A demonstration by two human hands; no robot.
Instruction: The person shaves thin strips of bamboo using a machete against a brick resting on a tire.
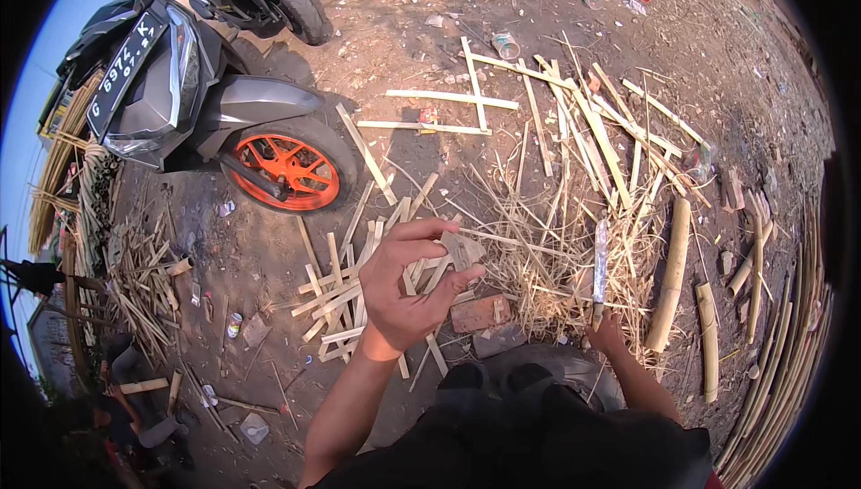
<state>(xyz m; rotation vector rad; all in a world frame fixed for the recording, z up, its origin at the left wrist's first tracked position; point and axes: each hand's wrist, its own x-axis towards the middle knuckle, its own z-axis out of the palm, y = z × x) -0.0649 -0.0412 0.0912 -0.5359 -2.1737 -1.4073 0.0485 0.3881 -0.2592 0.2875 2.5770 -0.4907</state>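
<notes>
The left hand (408, 287) is raised over the dirt, fingers curled and pinching a small grey flat piece (462, 249) (a stone or chip, too small to tell). The right hand (608, 332) is closed around the handle of a long blade (600, 265) pointing up and away, over a litter of bamboo splits (359, 296) and dry shavings. A thick bamboo pole (673, 274) lies just right. The upright edge sits close to the left fingers; a slip could cut them

left hand (414, 285) raised, fingers pinched, right hand (606, 335) low, fist closed
</notes>
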